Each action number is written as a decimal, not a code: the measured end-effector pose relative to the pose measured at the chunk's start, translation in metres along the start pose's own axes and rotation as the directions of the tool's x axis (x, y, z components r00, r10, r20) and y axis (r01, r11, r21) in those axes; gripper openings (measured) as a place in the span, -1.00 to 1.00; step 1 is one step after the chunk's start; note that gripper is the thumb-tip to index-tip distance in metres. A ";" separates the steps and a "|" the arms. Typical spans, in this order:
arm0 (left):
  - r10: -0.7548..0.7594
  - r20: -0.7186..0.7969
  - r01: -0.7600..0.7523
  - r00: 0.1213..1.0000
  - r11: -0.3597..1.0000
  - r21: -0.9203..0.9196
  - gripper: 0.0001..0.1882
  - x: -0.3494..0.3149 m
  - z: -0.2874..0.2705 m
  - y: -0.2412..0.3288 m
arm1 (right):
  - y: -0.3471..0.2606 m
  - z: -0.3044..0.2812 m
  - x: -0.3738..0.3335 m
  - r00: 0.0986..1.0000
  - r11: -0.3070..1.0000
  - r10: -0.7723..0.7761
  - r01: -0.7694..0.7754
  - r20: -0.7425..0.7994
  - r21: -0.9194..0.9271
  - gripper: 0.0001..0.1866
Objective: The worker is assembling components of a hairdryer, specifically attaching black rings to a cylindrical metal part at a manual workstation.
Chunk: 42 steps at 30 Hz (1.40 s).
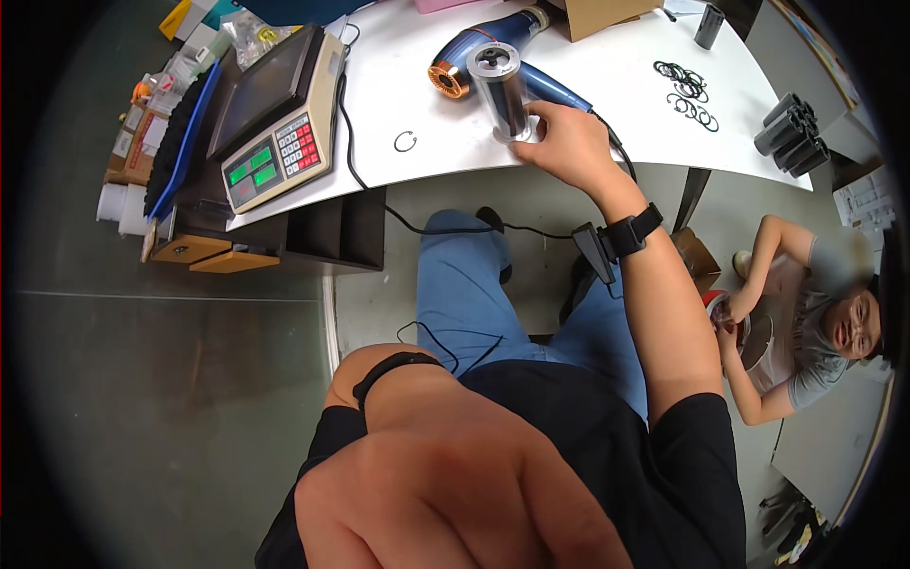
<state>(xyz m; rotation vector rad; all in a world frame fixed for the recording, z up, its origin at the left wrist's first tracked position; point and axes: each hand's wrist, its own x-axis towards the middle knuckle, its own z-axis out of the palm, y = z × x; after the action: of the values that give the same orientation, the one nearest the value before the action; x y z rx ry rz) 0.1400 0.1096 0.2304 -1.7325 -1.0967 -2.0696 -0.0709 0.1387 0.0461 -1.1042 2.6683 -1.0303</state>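
My right hand (573,147) is closed, thumb and fingers pinching the lower part of an upright clear cylinder (504,100) with a dark core and a round silver top. The cylinder stands at the near edge of the white table (379,90). Just behind it lies a blue hair dryer (498,36) with a copper-coloured end. A single open retaining ring (406,141) rests to the left. My left hand (445,484) is raised very close to the camera, its back and knuckles filling the lower middle. Its fingers run out of the picture, so their grip is hidden.
At left stands a scale (275,156) with green displays. Several black rings (684,85) and black tubes (791,133) lie at right. A dark cable (455,229) hangs over the table edge. To the right, another person's hands (730,318) hold a red-rimmed container.
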 end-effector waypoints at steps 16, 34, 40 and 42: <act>0.026 -0.046 -0.026 0.999 1.000 0.011 -0.65 -0.008 0.000 0.010 | -0.003 0.000 0.000 1.000 0.999 0.004 -0.004 -0.001 -0.039 -0.39; 0.113 -0.118 -0.112 0.987 0.994 0.020 -0.65 -0.021 -0.010 0.037 | -0.030 -0.006 0.006 0.993 0.986 0.062 -0.046 0.104 -0.157 -0.39; 0.168 -0.229 -0.119 0.959 0.970 0.212 -0.77 -0.059 -0.015 0.048 | -0.009 -0.021 0.025 0.998 0.997 -0.001 0.006 0.065 -0.077 -0.48; 0.206 -0.384 -0.095 0.900 0.953 0.289 -0.79 -0.069 -0.017 0.049 | -0.005 -0.023 0.038 0.999 0.998 -0.008 0.010 0.043 -0.058 -0.49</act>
<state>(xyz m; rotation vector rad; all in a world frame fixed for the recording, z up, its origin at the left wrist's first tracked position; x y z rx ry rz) 0.1761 0.0452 0.1863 -1.1466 -1.0109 -1.9616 -0.1032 0.1243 0.0739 -1.1366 2.6782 -0.9250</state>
